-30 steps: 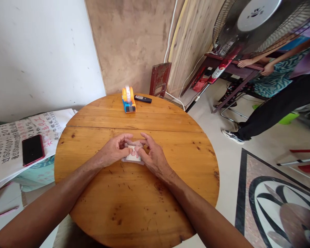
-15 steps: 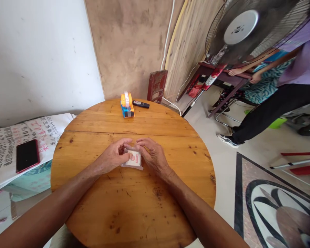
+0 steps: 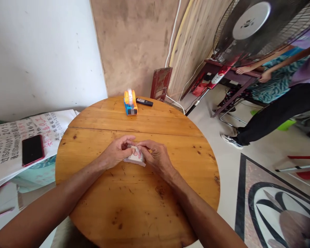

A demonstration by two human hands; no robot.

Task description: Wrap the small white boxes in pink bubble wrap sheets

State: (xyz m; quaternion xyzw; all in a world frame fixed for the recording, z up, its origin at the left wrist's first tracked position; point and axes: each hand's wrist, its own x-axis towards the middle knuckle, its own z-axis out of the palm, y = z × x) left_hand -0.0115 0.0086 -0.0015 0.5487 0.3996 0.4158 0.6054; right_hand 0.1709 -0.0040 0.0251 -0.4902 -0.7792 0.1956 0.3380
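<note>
Between my two hands, over the middle of the round wooden table (image 3: 139,203), is a small white pack with reddish print (image 3: 136,155). It looks like a deck of playing cards in clear plastic, though the print is blurred. My left hand (image 3: 120,151) grips its left side, with the thumb on the top face and the fingers curled behind. On the far right corner, my right hand (image 3: 156,155) pinches the edge between thumb and forefinger. The pack is slightly tilted, and its far edge is partly hidden by my fingers.
At the table's far side stand an orange and blue tape dispenser (image 3: 130,102) and a black remote (image 3: 144,102). A phone (image 3: 32,150) lies on printed white sacks (image 3: 50,132) at left. Right of the table are a standing fan (image 3: 251,20) and a person's legs (image 3: 271,113).
The pack has turned and tilted slightly in my hands. My right thumb and fingers have closed in on its far right corner. The whole view has shifted a little.
</note>
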